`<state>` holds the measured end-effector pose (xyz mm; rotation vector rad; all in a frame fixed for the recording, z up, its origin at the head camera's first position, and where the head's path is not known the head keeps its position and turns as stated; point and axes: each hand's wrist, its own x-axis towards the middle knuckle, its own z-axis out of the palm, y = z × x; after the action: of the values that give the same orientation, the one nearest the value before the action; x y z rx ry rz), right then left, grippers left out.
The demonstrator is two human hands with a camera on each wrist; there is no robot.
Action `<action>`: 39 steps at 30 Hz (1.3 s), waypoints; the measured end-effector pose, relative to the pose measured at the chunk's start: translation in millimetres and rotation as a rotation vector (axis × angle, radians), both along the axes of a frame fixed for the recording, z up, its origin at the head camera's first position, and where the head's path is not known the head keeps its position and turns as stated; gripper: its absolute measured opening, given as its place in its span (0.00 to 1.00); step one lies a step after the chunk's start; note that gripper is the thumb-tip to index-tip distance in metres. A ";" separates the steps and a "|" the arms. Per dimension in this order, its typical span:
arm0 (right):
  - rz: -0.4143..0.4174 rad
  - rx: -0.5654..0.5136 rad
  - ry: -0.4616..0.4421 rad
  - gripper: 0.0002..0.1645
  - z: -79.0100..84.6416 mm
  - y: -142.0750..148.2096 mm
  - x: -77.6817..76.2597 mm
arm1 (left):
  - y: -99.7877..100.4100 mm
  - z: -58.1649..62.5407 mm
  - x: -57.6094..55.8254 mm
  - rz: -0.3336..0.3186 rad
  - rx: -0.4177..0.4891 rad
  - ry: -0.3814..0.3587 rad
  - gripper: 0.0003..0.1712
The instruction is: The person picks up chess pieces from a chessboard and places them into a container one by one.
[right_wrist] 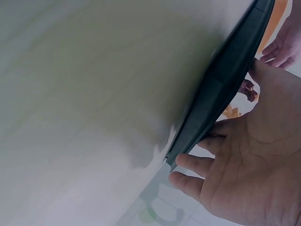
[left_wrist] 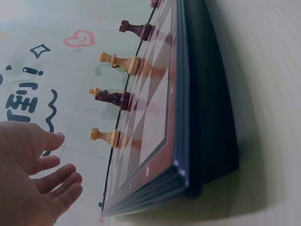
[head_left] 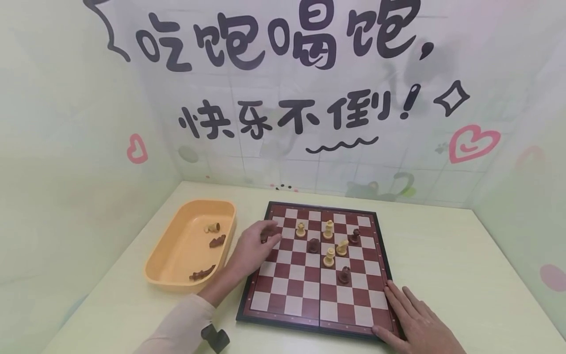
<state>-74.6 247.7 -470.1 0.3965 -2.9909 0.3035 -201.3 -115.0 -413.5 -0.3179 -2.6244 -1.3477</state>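
A red-and-white chessboard [head_left: 293,305] with a dark rim lies flat on the table. Cream chess pieces [head_left: 328,229] and dark brown chess pieces [head_left: 344,275] stand on it, mostly in its middle and right. Over the board's left edge hovers my left hand [head_left: 256,248]; in the left wrist view its fingers are loosely bent, with nothing between them and the thumb. My right hand [head_left: 417,319] rests along the board's right edge, fingers extended and touching the rim. From the right wrist view, those fingertips lie against the dark side of the board [right_wrist: 211,94].
Left of the board stands a yellow-orange tray [head_left: 165,246] holding a cream chess piece [head_left: 213,227] and two dark ones [head_left: 202,273], all lying on their sides. A printed wall sheet [head_left: 283,162] with black lettering rises behind the table [head_left: 446,250].
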 end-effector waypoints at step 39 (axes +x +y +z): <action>-0.021 -0.009 -0.012 0.62 -3.0 -0.9 -1.3 | 54.0 -16.6 0.8 -0.111 -0.031 0.022 0.23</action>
<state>-75.9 246.8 -473.1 0.3631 -3.0022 0.3191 -200.5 -61.0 -430.1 -0.4870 -2.6471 -1.3291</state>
